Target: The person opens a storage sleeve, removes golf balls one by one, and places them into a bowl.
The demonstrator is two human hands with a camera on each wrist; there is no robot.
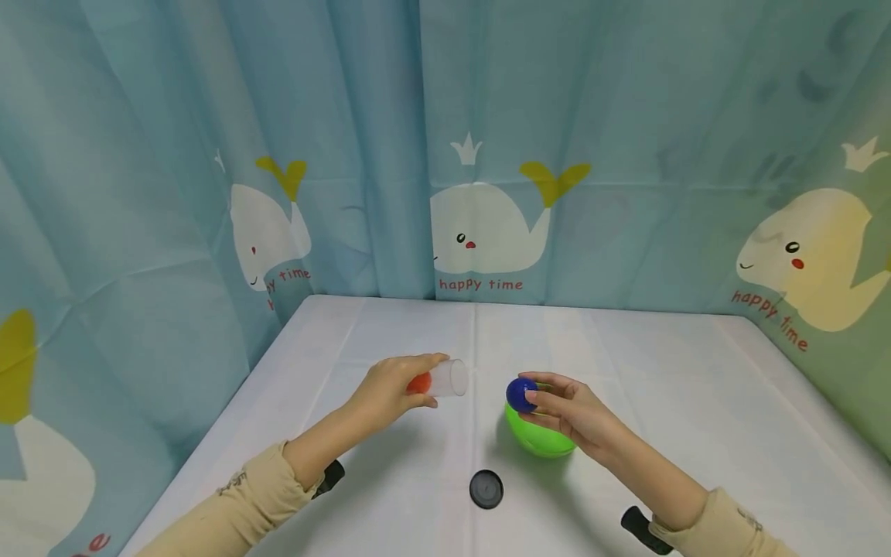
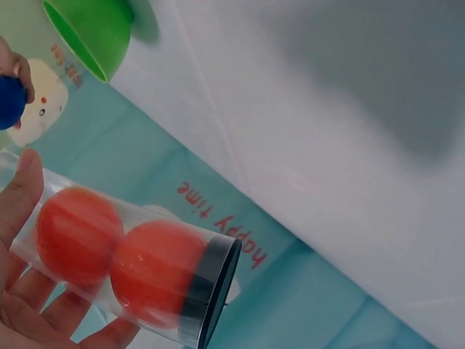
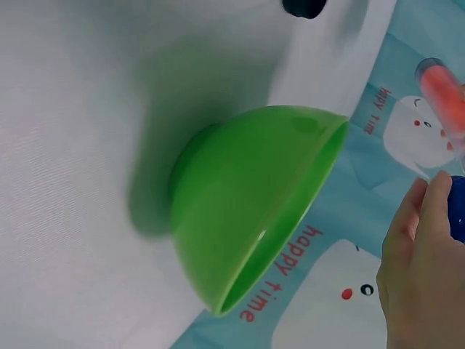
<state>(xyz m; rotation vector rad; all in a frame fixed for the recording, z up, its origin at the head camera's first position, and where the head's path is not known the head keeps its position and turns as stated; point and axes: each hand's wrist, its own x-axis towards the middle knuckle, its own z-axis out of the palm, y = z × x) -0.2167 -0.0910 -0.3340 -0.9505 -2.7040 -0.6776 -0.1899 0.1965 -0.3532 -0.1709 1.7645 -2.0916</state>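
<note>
My left hand (image 1: 394, 389) grips a clear plastic tube (image 1: 445, 378) held sideways above the table, its open end toward the right. Two orange balls (image 2: 158, 270) lie inside, against the black cap (image 2: 211, 291) that closes the other end. A dark blue ball (image 1: 520, 394) is pinched between the thumb and fingers of my right hand (image 1: 567, 410). Under that hand stands a green bowl (image 1: 539, 441), upright on the table; its inside is mostly hidden in all views.
A round black lid (image 1: 486, 489) lies on the white table (image 1: 404, 480), nearer me than the bowl. Blue curtains (image 1: 376, 155) with whale prints hang behind the table and along its sides.
</note>
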